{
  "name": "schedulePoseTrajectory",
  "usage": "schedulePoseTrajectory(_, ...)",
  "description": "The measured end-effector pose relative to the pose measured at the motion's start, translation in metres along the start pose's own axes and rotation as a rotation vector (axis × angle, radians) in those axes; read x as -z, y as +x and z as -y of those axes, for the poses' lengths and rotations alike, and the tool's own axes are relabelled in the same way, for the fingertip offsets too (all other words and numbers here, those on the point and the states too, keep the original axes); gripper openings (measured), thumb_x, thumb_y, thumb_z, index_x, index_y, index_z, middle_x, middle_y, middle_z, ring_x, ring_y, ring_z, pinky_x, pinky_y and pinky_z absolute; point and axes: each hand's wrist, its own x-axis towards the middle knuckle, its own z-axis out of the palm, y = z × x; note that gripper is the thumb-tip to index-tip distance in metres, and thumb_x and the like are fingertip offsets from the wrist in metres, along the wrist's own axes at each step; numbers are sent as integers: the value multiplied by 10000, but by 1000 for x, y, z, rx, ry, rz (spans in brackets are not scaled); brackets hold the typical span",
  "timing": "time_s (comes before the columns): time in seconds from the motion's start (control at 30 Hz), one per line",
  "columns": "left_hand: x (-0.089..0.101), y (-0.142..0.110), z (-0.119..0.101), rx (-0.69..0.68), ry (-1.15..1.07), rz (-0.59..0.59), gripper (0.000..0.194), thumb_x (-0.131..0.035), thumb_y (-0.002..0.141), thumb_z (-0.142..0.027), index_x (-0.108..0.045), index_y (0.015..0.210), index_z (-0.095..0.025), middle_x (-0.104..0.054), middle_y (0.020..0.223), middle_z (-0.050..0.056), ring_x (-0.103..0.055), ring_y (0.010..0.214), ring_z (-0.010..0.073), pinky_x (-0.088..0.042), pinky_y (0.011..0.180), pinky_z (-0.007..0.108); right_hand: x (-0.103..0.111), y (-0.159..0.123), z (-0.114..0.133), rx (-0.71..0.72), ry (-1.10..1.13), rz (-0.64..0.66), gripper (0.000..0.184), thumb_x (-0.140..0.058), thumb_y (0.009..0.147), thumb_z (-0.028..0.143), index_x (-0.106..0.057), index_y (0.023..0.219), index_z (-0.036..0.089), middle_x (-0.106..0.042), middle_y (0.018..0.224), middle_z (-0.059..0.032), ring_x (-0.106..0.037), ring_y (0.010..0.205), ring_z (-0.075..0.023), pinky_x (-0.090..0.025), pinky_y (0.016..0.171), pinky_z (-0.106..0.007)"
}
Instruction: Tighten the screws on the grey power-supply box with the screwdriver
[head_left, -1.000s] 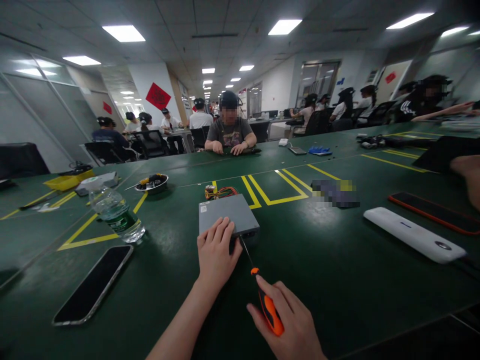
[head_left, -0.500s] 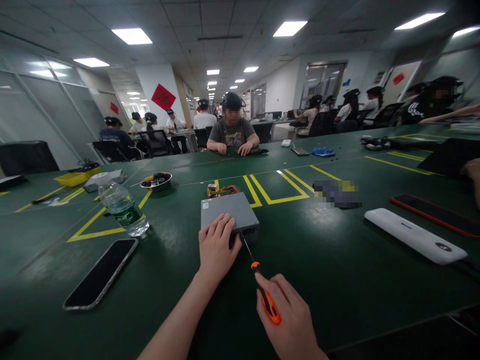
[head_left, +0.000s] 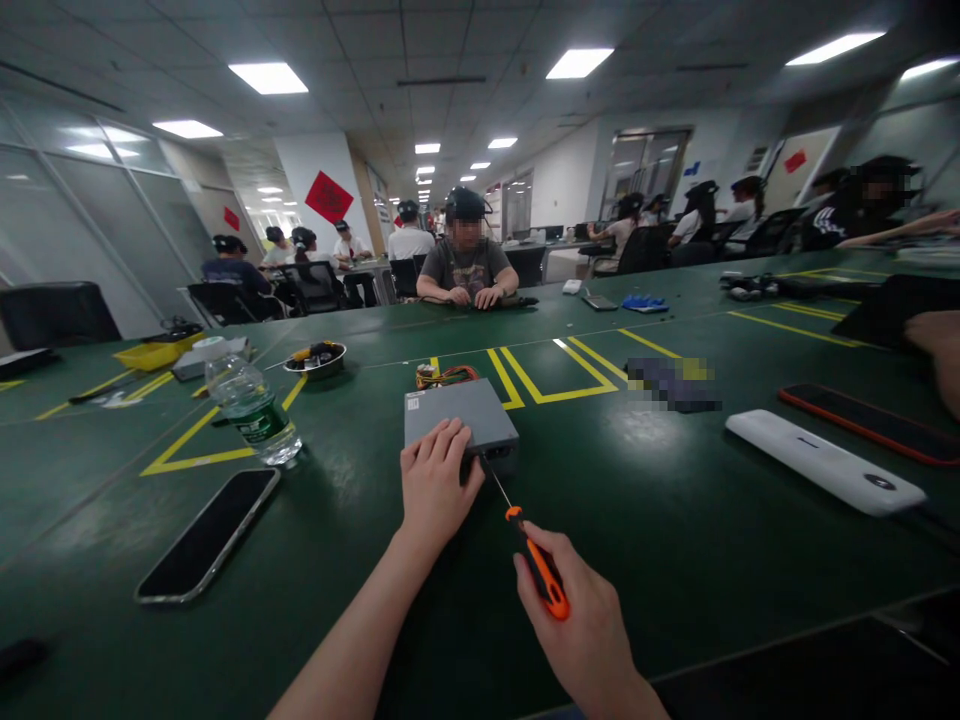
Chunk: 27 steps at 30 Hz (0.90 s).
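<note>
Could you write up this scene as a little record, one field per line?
Left hand: on top of grey metal box
Right hand: holds orange-and-black screwdriver
Tool tip: at box's front side, exact contact unclear
Behind box: coloured wires
Left side: phone, water bottle, metal bowl
Right side: white device
Surface: green table, yellow lines
Across: person in dark headgear

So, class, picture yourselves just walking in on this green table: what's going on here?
A person's left hand rests on a grey, box-shaped metal unit with multicoloured wires at its far side. The right hand holds a slim screwdriver with an orange-and-black handle, its tip at the unit's near side. Whether it sits in a screw is too small to tell. Across the green table, another person in a dark cap sits with both forearms on the tabletop.
</note>
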Motion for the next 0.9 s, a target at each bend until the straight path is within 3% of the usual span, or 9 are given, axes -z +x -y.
schedulePoseTrajectory(0.07, 0, 0, 0, 3, -9, -7, 289, -494, 820, -285, -555, 1098, -241, -570, 1235, 50, -476, 1174, 232, -326, 902, 398, -2, 0, -2, 81, -50, -16, 234, -415, 854, 179, -538, 1054, 172, -583, 804, -47, -610, 681, -132, -506, 607, -247)
schedulePoseTrajectory(0.17, 0, -1, 0, 4, -22, -8, 288, -488, 820, -278, -551, 1098, -238, -576, 1227, 53, -477, 1169, 234, -321, 899, 402, -3, 1, -1, 79, -36, 14, 229, -410, 847, 168, -552, 1026, 181, -558, 795, -40, -591, 693, -131, -498, 628, -255)
schedulePoseTrajectory(0.3, 1, -1, 0, 2, -27, -7, 293, -483, 820, -277, -543, 1105, -236, -578, 1225, 49, -472, 1172, 233, -322, 896, 405, 2, 2, 6, -28, -13, 40, 312, -511, 826, 331, -480, 1100, 183, -596, 841, -33, -611, 706, -138, -508, 615, -247)
schedulePoseTrajectory(0.43, 1, -2, 1, -9, -25, -11, 299, -486, 820, -273, -542, 1111, -234, -576, 1226, 53, -468, 1175, 236, -321, 904, 405, 4, 1, 6, -147, 47, 68, 227, -377, 902, 337, -476, 1032, 180, -574, 643, 25, -563, 491, -99, -456, 460, -194)
schedulePoseTrajectory(0.63, 1, -1, 1, -12, 9, 8, 298, -492, 818, -280, -537, 1109, -240, -576, 1226, 36, -473, 1170, 225, -319, 906, 399, -2, -1, -1, 46, -65, -13, 237, -393, 883, 225, -515, 1070, 145, -629, 805, -59, -630, 670, -136, -509, 590, -233)
schedulePoseTrajectory(0.9, -2, -1, 0, -10, 15, 13, 294, -488, 822, -285, -534, 1109, -241, -570, 1235, 37, -469, 1176, 223, -312, 911, 398, -2, -2, -3, 60, -96, -15, 288, -413, 844, 173, -542, 1100, 155, -581, 815, -56, -598, 678, -134, -499, 607, -245)
